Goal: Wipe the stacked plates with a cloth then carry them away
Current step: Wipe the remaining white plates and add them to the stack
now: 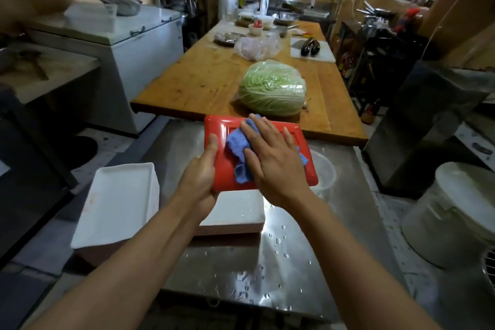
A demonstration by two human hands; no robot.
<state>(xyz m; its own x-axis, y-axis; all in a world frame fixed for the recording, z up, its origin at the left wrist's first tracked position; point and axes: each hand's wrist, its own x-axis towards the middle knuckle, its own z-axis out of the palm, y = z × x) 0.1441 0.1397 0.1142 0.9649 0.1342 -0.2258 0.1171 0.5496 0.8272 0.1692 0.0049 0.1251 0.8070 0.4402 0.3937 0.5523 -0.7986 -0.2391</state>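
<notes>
A red rectangular plate [305, 151] is held tilted above the steel table. My left hand [199, 174] grips its near left edge, thumb on top. My right hand [273, 158] lies flat with spread fingers on a blue cloth [237, 144], pressing it against the plate's surface. Under the red plate a stack of white rectangular plates [235, 211] rests on the wet table. A second stack of white plates [117, 201] stands to the left, overhanging the table's edge.
The steel table [308, 236] carries water drops and a clear bowl [325, 169] behind the red plate. Beyond it, a wooden table [192, 80] holds a cabbage [273, 87], a cutting board and bowls. A white bucket [455, 211] stands right. A person works at the back.
</notes>
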